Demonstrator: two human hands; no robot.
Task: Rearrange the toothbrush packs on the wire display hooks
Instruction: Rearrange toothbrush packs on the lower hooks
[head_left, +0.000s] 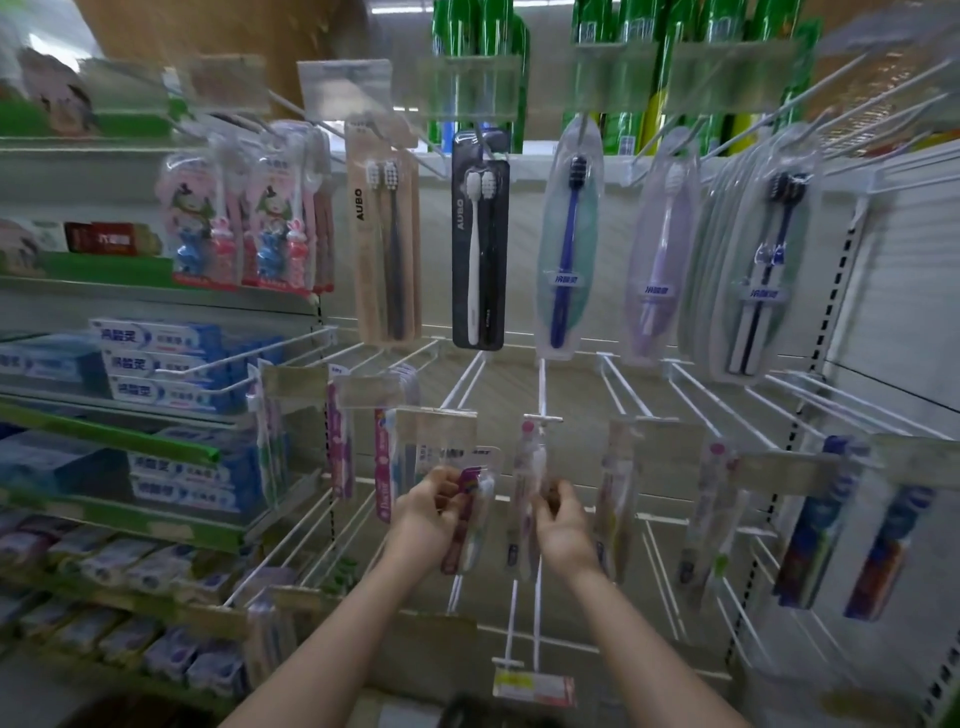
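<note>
Boxed toothpaste (171, 364) fills the shelves at far left. The left hand (423, 512) curls its fingers round a purple toothbrush pack (467, 519) — glossy, flat, clear-fronted — held just below its white wire hook (462, 387). Just beside it, a pale pink pack (527, 499) hangs from the next hook, and the right hand (563, 525) pinches its edge (blur hides the fingertips). Above hang long, slim blister packs.

A white slatted back panel (571, 249); toothpaste shelves (156, 410) left; possibly brown board (218, 31) above.
</note>
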